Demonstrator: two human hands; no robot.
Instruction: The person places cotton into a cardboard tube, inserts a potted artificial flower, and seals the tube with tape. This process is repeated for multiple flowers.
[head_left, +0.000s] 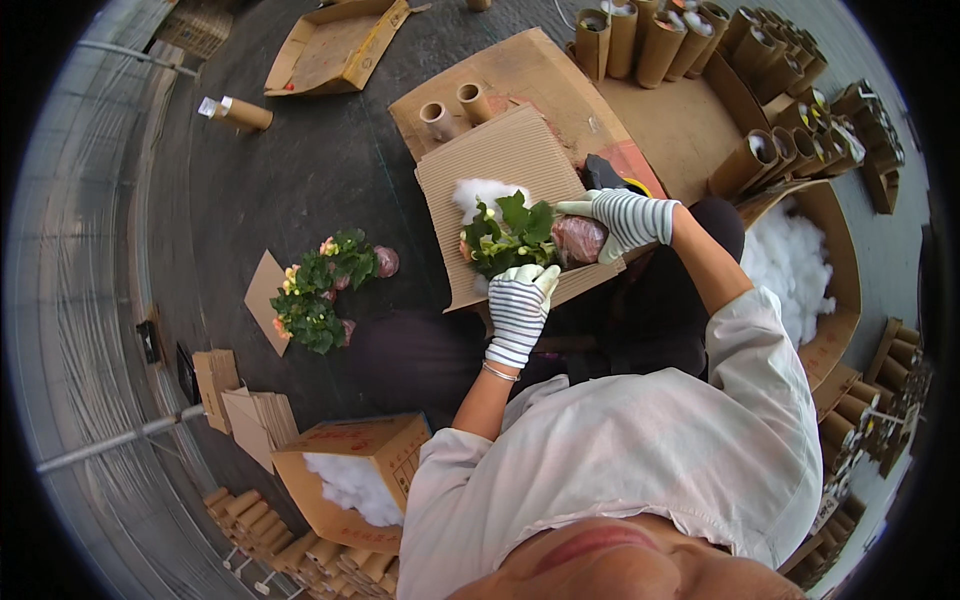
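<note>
A leafy potted plant with pale buds (510, 236) lies on its side on a sheet of corrugated cardboard (450, 217). My right hand (622, 217), in a striped glove, is shut around its root ball (580, 240), which is wrapped in clear plastic. Gloved the same way, my left hand (521, 300) has its fingers bent at the near edge of the leaves; whether they pinch anything is hidden. White fibre stuffing (487, 193) lies beyond the foliage, and a little more shows under it near my left hand.
Two short cardboard tubes (454, 112) stand beyond the sheet. More flowering plants (322, 292) lie on the dark floor at left. Boxes of white stuffing (787, 262) are at right and lower left (352, 487). Filled cardboard tubes (660, 49) stand at upper right. A shallow carton (330, 52) lies beyond.
</note>
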